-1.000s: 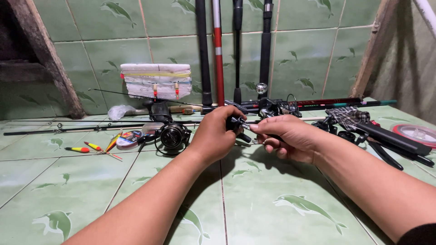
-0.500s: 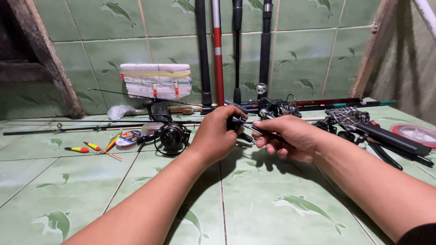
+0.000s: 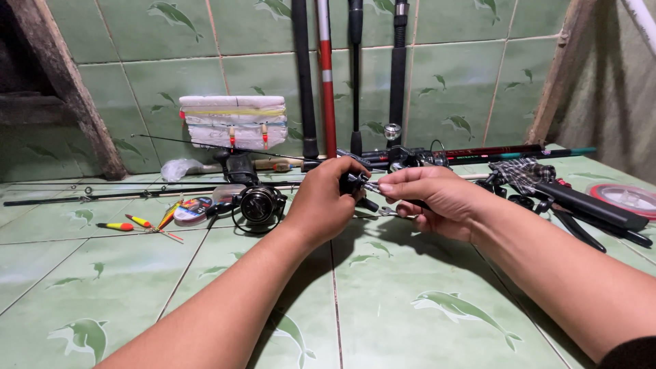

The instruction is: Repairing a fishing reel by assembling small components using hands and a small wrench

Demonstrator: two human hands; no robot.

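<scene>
Between both hands (image 3: pixel 383 198), small reel (image 3: pixel 359 186), handle rightward.

The floor tiles (image 3: pixel 424 307) are pale green with darker green dolphin figures. One upright rod (image 3: pixel 326 82) is red with white bands; its neighbours are black. The floats (image 3: pixel 126 223) are yellow, orange and green. The reel (image 3: pixel 258 203) is black.

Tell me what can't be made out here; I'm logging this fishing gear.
Head view only:
- Small dark reel part: mostly covered by left hand and right hand.
- Upright rods: tops cut off by the top edge.
- Red line spool: cut off by the right edge.
- Floats: too small for detail.
</scene>
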